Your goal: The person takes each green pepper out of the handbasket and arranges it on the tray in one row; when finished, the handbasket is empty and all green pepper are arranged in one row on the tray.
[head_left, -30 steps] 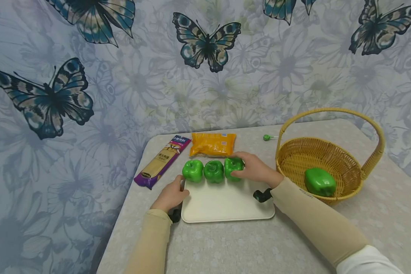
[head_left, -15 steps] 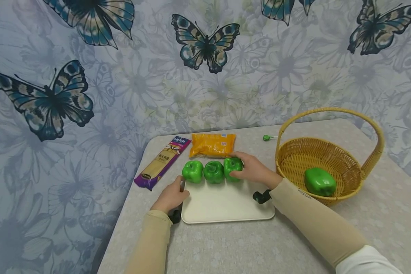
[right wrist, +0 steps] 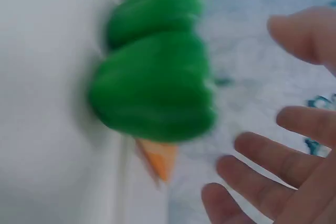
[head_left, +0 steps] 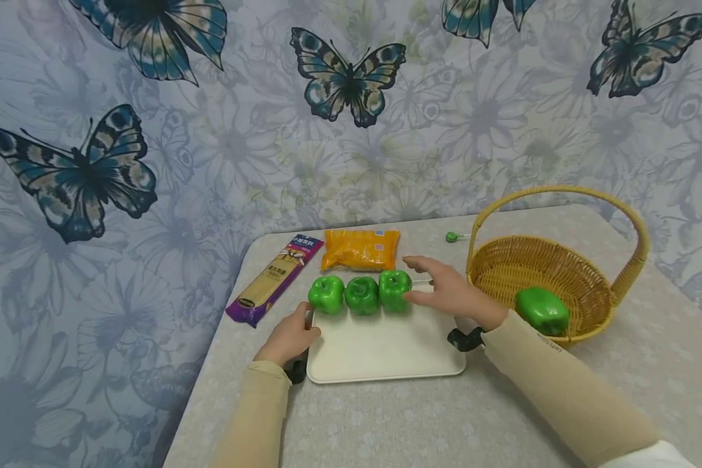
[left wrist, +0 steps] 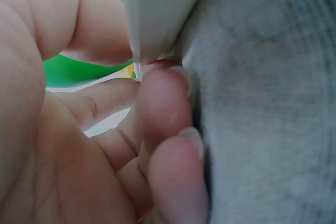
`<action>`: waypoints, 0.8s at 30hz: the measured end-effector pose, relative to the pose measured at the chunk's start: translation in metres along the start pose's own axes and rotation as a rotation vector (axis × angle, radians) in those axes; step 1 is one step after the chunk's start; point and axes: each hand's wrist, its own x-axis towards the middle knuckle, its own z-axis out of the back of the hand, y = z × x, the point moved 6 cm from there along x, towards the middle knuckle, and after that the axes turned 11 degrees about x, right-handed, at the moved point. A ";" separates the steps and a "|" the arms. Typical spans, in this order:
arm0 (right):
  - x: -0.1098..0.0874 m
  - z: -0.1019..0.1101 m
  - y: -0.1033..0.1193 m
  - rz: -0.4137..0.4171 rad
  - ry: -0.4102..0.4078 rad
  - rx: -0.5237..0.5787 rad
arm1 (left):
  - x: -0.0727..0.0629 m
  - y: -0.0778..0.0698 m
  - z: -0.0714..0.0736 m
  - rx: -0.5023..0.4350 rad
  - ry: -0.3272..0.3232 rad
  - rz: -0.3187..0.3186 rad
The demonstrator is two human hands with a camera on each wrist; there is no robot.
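Three green bell peppers stand in a row along the far edge of a white tray (head_left: 386,351): the left pepper (head_left: 326,294), the middle pepper (head_left: 362,296) and the right pepper (head_left: 394,290). My left hand (head_left: 286,335) grips the tray's left edge. In the left wrist view, its thumb lies over the white rim (left wrist: 157,9) and fingertips curl beneath. Just right of the right pepper is my right hand (head_left: 459,296), fingers spread and holding nothing. The right wrist view shows a gap between those fingers (right wrist: 273,156) and the nearest pepper (right wrist: 155,90).
A wicker basket (head_left: 538,250) with a tall handle stands at the right, one green bell pepper (head_left: 541,311) inside. Behind the tray lie an orange packet (head_left: 359,250) and a purple pasta packet (head_left: 275,279). A small green round thing on a stick (head_left: 452,237) lies near the wall.
My right hand has let go of the right pepper and drawn back to the right, fingers spreading. The left hand keeps its grip on the tray.
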 end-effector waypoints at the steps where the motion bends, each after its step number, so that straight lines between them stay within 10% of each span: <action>1: -0.006 0.008 0.002 0.001 -0.005 0.000 | 0.000 -0.001 0.001 0.001 0.000 -0.001; 7: -0.041 0.064 0.000 -0.045 -0.024 -0.020 | -0.002 -0.003 0.001 0.010 0.004 0.008; 15: -0.079 0.138 -0.079 -0.278 -0.223 0.065 | -0.002 0.000 -0.004 0.019 0.010 0.021; 20: -0.096 0.148 -0.120 -0.380 -0.267 0.106 | -0.003 -0.003 -0.006 0.012 0.024 0.006; 24: -0.097 0.141 -0.134 -0.372 -0.132 0.039 | -0.002 -0.006 -0.003 0.016 0.016 0.007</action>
